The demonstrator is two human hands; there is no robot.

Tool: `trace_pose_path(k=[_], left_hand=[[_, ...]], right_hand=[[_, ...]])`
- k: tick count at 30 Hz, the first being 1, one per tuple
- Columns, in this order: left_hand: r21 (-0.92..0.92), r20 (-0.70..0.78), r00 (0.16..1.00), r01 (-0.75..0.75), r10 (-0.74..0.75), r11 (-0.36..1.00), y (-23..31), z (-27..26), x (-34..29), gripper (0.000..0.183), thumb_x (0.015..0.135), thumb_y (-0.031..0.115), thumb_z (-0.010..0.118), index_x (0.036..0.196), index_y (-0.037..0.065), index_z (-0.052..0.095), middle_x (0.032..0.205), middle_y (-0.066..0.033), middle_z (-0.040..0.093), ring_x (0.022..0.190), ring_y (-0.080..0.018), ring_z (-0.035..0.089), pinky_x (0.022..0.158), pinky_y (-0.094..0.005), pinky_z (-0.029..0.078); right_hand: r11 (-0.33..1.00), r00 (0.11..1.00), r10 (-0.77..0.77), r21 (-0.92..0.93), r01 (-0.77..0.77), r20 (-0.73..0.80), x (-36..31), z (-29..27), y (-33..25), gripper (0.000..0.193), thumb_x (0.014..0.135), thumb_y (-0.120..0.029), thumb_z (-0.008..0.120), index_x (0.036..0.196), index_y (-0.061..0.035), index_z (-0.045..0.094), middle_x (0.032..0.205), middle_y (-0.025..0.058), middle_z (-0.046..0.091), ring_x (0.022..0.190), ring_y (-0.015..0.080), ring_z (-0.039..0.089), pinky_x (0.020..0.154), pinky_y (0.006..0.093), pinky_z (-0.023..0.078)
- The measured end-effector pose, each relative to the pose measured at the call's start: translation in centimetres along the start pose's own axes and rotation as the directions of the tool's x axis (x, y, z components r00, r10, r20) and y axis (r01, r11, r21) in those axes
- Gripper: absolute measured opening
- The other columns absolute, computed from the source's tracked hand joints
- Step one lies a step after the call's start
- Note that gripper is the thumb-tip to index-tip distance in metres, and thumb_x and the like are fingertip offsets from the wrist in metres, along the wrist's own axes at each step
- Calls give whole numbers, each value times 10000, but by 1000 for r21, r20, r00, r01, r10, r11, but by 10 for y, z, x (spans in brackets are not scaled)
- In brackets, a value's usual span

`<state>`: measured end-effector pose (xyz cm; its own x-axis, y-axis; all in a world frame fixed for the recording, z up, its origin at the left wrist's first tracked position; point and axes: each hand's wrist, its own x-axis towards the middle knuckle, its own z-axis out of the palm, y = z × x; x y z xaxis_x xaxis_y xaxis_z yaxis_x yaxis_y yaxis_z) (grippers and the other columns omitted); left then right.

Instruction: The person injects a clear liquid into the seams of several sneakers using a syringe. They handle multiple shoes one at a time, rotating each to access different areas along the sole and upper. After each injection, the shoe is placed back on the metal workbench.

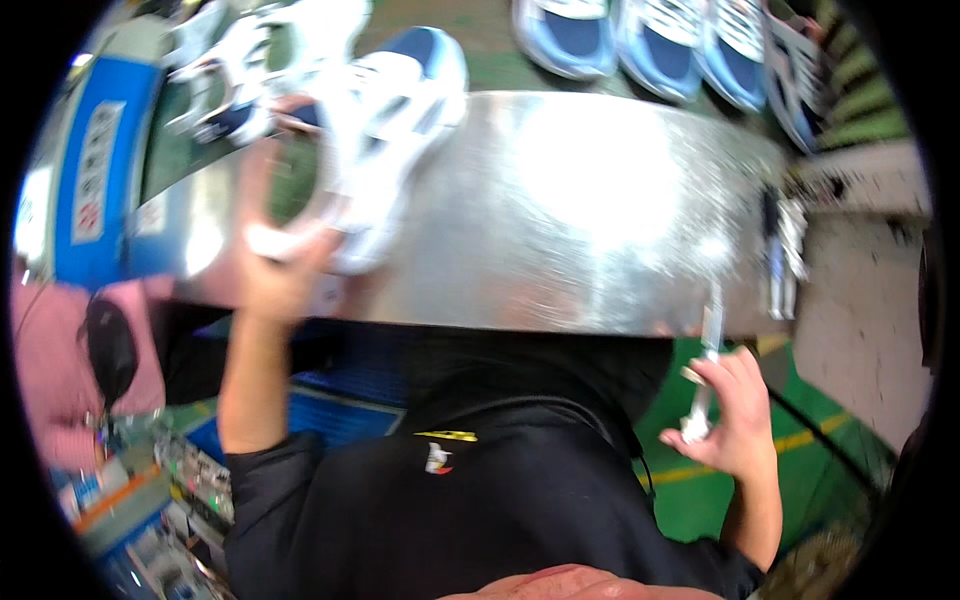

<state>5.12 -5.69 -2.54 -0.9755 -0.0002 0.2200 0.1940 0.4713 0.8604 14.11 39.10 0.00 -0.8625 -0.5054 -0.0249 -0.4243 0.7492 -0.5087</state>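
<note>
A white sneaker (385, 170) with a blue toe is over the left part of the metal-topped bench. My left hand (285, 270) is at its heel and side, closed on it; motion blurs the hand and shoe, so the exact finger placement is unclear. Just beyond the bench's near edge on the right, my right hand (735, 410) pinches a slim silvery tool (711, 335) between thumb and fingers. The tool's tip points away from me toward the bench, and a whitish part shows at its lower end. Its exact kind cannot be made out.
The shiny metal sheet (480, 250) covers the bench before me. Several white-and-blue sneakers (660, 60) line its far right side; more white shoes (250, 60) stand far left. Slim tools (780, 255) lie at the right end. A blue panel (105, 160) rises at left.
</note>
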Motion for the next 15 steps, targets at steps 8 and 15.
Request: trace_pose_path(k=[8,15], left_hand=[[-511,176,944,331,-280,793,0,-4,19,819,697,189,690,1389,60,271,1291,-134,378,1052,-217,516,822,-295,483],[-154,419,786,555,-455,817,-71,43,158,388,881,321,561,990,-52,570,872,-77,615,852,-134,606,687,-249,489]], right_hand=[[955,980,189,244,-168,-65,-28,25,9,822,626,-579,738,1121,23,475,922,104,480,820,194,480,705,305,418],[912,949,299,320,-255,-96,-25,28,-2,854,600,-640,710,1113,14,514,796,67,483,659,166,454,571,280,359]])
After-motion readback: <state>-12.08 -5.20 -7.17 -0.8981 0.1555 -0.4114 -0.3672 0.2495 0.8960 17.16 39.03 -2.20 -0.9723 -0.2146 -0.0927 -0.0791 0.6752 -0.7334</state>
